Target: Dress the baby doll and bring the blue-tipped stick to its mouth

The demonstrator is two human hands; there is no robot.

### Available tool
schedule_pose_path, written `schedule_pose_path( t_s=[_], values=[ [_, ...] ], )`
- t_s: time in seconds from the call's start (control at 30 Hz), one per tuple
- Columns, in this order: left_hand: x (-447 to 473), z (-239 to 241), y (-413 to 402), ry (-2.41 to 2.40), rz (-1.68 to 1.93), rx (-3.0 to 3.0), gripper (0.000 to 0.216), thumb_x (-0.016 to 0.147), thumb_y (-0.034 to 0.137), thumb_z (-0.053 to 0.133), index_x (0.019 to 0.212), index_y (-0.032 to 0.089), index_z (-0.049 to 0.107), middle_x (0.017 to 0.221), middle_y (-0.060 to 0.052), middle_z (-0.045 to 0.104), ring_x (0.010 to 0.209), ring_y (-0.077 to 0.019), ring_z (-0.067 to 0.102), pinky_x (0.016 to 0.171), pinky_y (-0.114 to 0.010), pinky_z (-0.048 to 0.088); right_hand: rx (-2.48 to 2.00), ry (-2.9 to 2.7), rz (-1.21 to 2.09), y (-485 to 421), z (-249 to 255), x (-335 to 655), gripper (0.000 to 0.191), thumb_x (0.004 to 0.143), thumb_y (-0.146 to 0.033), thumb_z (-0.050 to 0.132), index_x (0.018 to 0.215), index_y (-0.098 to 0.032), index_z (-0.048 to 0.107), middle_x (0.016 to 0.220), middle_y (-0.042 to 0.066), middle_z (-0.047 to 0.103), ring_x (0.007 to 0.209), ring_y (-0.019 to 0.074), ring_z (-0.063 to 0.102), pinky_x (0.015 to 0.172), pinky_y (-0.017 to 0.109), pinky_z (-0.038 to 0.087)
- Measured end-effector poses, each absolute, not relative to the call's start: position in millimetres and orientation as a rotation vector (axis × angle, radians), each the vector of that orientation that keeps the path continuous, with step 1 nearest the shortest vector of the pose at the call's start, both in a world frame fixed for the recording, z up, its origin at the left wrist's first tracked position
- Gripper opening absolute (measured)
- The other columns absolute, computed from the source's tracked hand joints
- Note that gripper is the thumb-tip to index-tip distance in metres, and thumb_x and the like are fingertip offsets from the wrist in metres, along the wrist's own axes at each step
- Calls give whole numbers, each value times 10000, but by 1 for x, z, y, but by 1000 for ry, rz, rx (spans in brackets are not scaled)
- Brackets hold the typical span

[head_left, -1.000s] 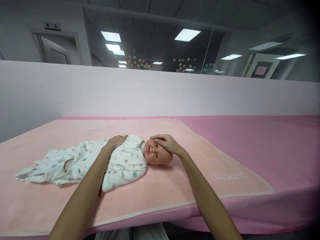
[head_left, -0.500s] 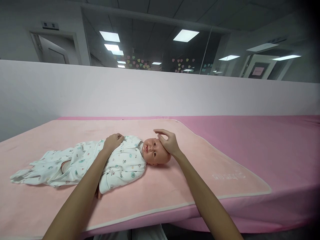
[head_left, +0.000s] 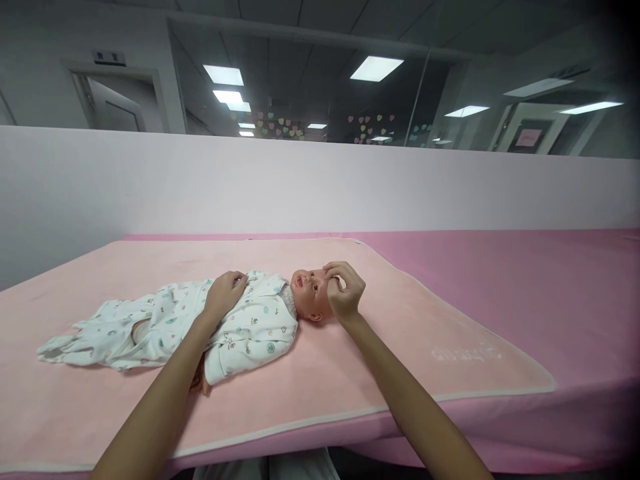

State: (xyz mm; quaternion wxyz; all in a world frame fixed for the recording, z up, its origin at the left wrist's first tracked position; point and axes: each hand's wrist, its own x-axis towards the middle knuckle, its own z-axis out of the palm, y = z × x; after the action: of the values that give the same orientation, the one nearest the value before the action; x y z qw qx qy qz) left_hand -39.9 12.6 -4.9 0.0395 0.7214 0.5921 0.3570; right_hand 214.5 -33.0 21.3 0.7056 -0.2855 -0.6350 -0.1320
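Note:
A baby doll (head_left: 310, 293) in a white patterned sleepsuit (head_left: 250, 327) lies on its back on a light pink blanket (head_left: 310, 373), head to the right. My left hand (head_left: 223, 293) rests on the doll's chest with the fingers curled over the cloth. My right hand (head_left: 345, 290) sits at the top of the doll's head, fingers bent and bunched against the forehead. The far side of the head is hidden behind that hand.
The blanket covers a darker pink padded table (head_left: 525, 287) that runs off to the right. A white partition wall (head_left: 320, 180) stands along the table's far side, with glass and ceiling lights above. The table's front edge lies near my body.
My right hand has slid from lying flat over the doll's face to the crown, and its fingers have curled in. The left hand stays on the chest.

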Motion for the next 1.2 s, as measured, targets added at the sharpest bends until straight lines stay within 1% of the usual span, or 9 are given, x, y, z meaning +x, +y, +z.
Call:
schedule_pose_path(
  t_s=[0.13, 0.3, 0.4, 0.53, 0.67, 0.77, 0.87, 1.03, 1.2],
  values=[
    [-36, 1, 6, 1814, 1232, 2276, 315, 803, 328, 349, 835, 195, 633, 910, -50, 651, 850, -201, 566, 742, -280, 394, -511, -1575, -396, -38, 4, 198, 207, 590, -27, 396, 575, -219, 472, 656, 3, 588, 640, 142, 553, 582, 283, 457],
    [-30, 9, -7, 1874, 1346, 2407, 294, 821, 280, 352, 851, 193, 631, 905, -62, 647, 880, -209, 545, 862, -320, 332, -498, -1937, -463, -45, -22, 179, 192, 592, -54, 365, 525, -220, 436, 608, 0, 566, 548, 124, 481, 522, 269, 372],
    [-27, 12, -13, 1854, 1322, 2503, 282, 818, 271, 368, 864, 193, 635, 917, -75, 639, 904, -222, 532, 871, -331, 318, -500, -1980, -444, -47, -28, 174, 171, 578, -64, 336, 504, -208, 388, 532, 5, 470, 501, 121, 391, 495, 265, 308],
    [-19, 13, -19, 1653, 1307, 2639, 276, 814, 280, 382, 852, 193, 641, 871, -78, 638, 842, -212, 541, 807, -319, 341, -458, -1969, -450, -46, -26, 174, 145, 555, -93, 337, 490, -207, 275, 480, -14, 290, 462, 118, 263, 463, 269, 203],
    [-8, 12, -23, 1358, 1125, 2714, 268, 789, 359, 439, 882, 212, 644, 856, -55, 643, 800, -194, 553, 756, -296, 369, -410, -1990, -445, -45, -24, 174, 166, 550, -110, 347, 511, -201, 214, 489, -18, 267, 457, 112, 229, 464, 269, 159],
    [-4, 11, -21, 1259, 1080, 2572, 274, 759, 406, 484, 852, 219, 662, 895, -42, 651, 837, -202, 558, 747, -289, 385, -412, -2013, -462, -46, -26, 173, 200, 551, -129, 365, 512, -197, 181, 484, -21, 250, 453, 109, 211, 463, 271, 143],
    [-7, 9, -14, 1176, 1123, 2276, 292, 742, 431, 508, 798, 200, 677, 860, -38, 668, 810, -201, 570, 722, -279, 403, -443, -2005, -480, -47, -28, 171, 213, 531, -131, 369, 500, -198, 169, 480, -19, 232, 454, 111, 197, 463, 280, 143],
    [-16, 5, -3, 1049, 1332, 1691, 348, 680, 456, 589, 803, 142, 674, 843, -64, 680, 818, -209, 581, 733, -279, 426, -424, -1951, -440, -48, -29, 168, 160, 503, -98, 348, 477, -200, 228, 466, -16, 255, 454, 109, 218, 454, 279, 163],
    [-20, 1, 3, 1004, 1353, 1467, 379, 621, 454, 651, 821, 133, 682, 883, -85, 682, 872, -222, 584, 783, -298, 431, -460, -1949, -353, -47, -30, 166, 119, 496, -86, 338, 487, -200, 307, 471, -11, 327, 459, 107, 275, 447, 260, 199]
  ],
)
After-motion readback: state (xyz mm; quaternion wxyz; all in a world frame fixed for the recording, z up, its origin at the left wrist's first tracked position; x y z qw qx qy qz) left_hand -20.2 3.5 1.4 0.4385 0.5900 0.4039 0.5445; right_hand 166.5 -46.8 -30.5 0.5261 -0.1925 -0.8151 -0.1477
